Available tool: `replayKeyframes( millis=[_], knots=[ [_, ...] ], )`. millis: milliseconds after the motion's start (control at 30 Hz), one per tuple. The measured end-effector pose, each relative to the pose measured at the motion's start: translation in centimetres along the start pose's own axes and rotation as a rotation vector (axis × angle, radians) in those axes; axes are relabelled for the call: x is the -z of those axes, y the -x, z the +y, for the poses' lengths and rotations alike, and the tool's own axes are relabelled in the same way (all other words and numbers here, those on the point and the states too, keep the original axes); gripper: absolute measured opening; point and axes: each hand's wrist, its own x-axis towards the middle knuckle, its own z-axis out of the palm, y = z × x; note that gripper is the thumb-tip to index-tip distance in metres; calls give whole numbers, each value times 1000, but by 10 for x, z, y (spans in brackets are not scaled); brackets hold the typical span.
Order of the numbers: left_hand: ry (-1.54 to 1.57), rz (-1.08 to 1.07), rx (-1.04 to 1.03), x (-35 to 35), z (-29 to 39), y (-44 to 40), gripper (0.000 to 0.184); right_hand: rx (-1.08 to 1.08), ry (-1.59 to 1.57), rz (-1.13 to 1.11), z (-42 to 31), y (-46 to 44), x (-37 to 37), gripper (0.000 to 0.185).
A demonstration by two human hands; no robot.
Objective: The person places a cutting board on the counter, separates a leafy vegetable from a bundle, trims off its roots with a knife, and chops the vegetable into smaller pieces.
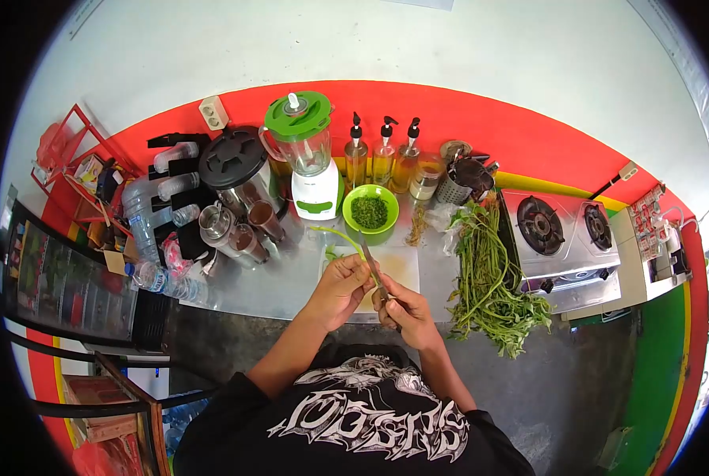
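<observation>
My left hand [339,289] is closed in a pinch on a thin green stem [339,233], whose free end bends away to the left. In my right hand [408,317] is a knife [370,260], its blade pointing forward and lying close beside the stem; whether they touch I cannot tell. Both hands are raised over the near side of a white cutting board [406,266], with a few green bits [331,254] at its left. Just beyond the board stands a lime-green bowl [393,216] of chopped greens [369,211].
A big bundle of leafy stems [489,278] hangs over the counter's front edge, left of a two-burner gas stove [557,238]. Behind the bowl are a blender [316,190] and several pump bottles [383,159]. Metal cups [247,244] and plastic bottles [160,278] crowd the left.
</observation>
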Motion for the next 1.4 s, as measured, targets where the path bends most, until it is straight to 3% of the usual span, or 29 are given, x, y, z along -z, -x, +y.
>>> replayKeyframes(
  millis=[267,433,533,700,1033,1100,1200,1400],
  knots=[
    [67,-9,-42,-4,-6,1,21,50,-13,70,4,-1,-7,53],
    [14,-124,-9,-7,4,6,18,50,3,67,1,-3,-10,53],
    [-67,-22,-124,-2,-1,4,18,55,58,54,4,-1,-6,52],
    [-75,50,-104,-9,8,9,17,65,67,39,3,1,-6,52],
    [-100,38,-154,-16,-3,18,17,54,46,87,-6,9,-22,54],
    [-38,-47,-51,-24,-2,25,17,53,6,101,-6,11,-22,51],
    [-124,-36,-224,-25,-9,19,17,80,18,82,-4,15,-19,51],
    [-81,-25,-194,-14,-3,17,15,53,60,91,-4,18,-16,58]
  ],
)
